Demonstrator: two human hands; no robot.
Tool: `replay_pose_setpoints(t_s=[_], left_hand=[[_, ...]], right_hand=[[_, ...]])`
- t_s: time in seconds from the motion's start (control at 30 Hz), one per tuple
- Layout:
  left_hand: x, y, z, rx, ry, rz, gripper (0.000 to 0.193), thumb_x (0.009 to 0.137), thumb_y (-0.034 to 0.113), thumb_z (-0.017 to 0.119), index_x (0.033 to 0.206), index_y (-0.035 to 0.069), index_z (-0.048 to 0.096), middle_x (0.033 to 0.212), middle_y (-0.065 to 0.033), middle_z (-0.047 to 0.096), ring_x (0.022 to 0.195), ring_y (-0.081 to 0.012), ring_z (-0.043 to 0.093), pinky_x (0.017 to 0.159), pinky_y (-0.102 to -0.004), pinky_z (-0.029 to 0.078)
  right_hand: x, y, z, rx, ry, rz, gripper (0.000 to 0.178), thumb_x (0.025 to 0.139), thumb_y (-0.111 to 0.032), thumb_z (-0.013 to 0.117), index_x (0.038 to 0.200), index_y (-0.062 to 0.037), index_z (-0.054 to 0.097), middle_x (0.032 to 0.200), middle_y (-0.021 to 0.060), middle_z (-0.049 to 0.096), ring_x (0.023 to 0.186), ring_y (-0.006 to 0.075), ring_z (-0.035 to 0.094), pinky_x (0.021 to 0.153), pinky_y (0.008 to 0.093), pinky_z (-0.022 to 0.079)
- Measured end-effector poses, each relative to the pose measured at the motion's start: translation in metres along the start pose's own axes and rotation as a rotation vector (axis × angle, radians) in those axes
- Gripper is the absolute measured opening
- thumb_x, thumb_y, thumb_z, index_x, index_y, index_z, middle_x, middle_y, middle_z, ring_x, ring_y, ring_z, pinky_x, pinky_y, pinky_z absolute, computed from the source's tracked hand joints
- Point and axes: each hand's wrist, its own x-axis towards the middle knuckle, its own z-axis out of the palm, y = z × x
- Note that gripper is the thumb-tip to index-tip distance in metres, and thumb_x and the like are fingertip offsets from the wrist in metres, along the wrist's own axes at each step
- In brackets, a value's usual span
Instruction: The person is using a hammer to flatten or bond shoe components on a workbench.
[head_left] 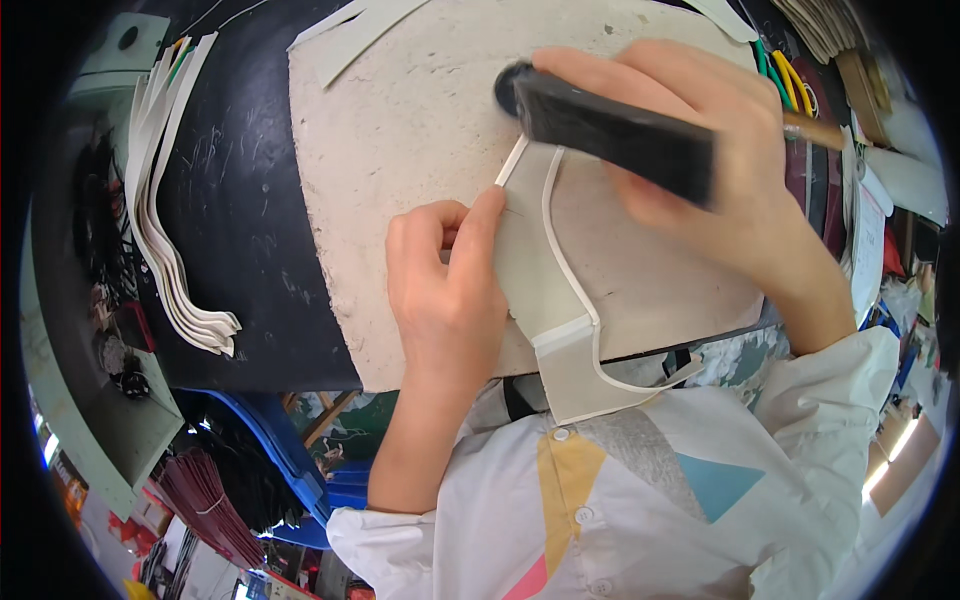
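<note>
My right hand (pixel 720 170) grips a black hammer (pixel 610 125) with a wooden handle, its head resting on a pale beige shaped piece (pixel 535 270) near the piece's upper tip. My left hand (pixel 450 280) presses its index finger on the left edge of that same piece, holding it flat. The piece lies on a worn off-white board (pixel 400 110) and carries a thin white cord-like strip that curves down and off the board's near edge. The lower end of the piece hangs over my shirt.
The board sits on a black work surface (pixel 240 200). A stack of pale cut pieces (pixel 170 230) lies at the left. More cut pieces and coloured wires (pixel 785 75) sit at the far right. Blue bins (pixel 290 450) stand below the table.
</note>
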Motion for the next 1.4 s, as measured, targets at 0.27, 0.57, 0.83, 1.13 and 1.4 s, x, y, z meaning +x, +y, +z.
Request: replay_pose_setpoints(t_s=[0.27, 0.57, 0.83, 1.13, 1.4], left_hand=[[-0.01, 0.004, -0.009, 0.038, -0.04, -0.072, 0.018, 0.082, -0.003, 0.074, 0.099, 0.002, 0.074, 0.085, -0.0099, 0.06, 0.076, -0.025, 0.058, 0.065, -0.0335, 0.048], [-0.014, -0.001, -0.023, 0.05, -0.102, -0.008, 0.029, 0.072, -0.009, 0.07, 0.1, 0.0, 0.072, 0.09, -0.0116, 0.063, 0.082, -0.0276, 0.062, 0.067, -0.037, 0.051], [-0.041, 0.015, -0.029, 0.305, -0.182, 0.242, 0.034, 0.08, 0.001, 0.061, 0.111, -0.012, 0.064, 0.116, -0.0274, 0.065, 0.1, -0.0334, 0.064, 0.079, -0.0402, 0.053], [-0.032, 0.021, -0.059, 0.197, -0.462, 0.087, 0.042, 0.076, 0.006, 0.066, 0.117, 0.004, 0.068, 0.128, -0.0153, 0.059, 0.115, -0.0312, 0.057, 0.094, -0.0444, 0.039], [-0.043, 0.013, -0.046, -0.173, -0.408, 0.639, 0.04, 0.075, 0.008, 0.068, 0.116, 0.007, 0.071, 0.107, -0.0111, 0.066, 0.095, -0.0249, 0.064, 0.079, -0.0365, 0.052]], right_hand=[[-0.001, -0.014, -0.005, 0.11, -0.118, 0.007, 0.061, 0.058, 0.003, 0.072, 0.118, -0.0103, 0.072, 0.071, 0.0078, 0.057, 0.061, 0.0264, 0.058, 0.056, 0.0385, 0.046], [0.002, -0.021, -0.004, 0.166, -0.213, -0.042, 0.059, 0.059, 0.0, 0.073, 0.117, -0.0116, 0.074, 0.075, 0.0074, 0.061, 0.062, 0.0275, 0.059, 0.056, 0.0385, 0.047], [0.007, -0.027, 0.004, 0.151, -0.149, -0.072, 0.057, 0.06, 0.001, 0.072, 0.116, -0.0109, 0.073, 0.074, 0.008, 0.062, 0.059, 0.0271, 0.059, 0.052, 0.0372, 0.046], [-0.003, -0.029, 0.025, 0.241, -0.147, -0.039, 0.056, 0.061, 0.003, 0.073, 0.115, -0.0105, 0.073, 0.071, 0.0071, 0.06, 0.058, 0.0267, 0.06, 0.052, 0.0368, 0.047], [-0.016, -0.008, 0.029, 0.255, 0.197, 0.188, 0.045, 0.074, 0.007, 0.071, 0.115, -0.0099, 0.074, 0.082, 0.0071, 0.071, 0.059, 0.0196, 0.064, 0.055, 0.0298, 0.051]])
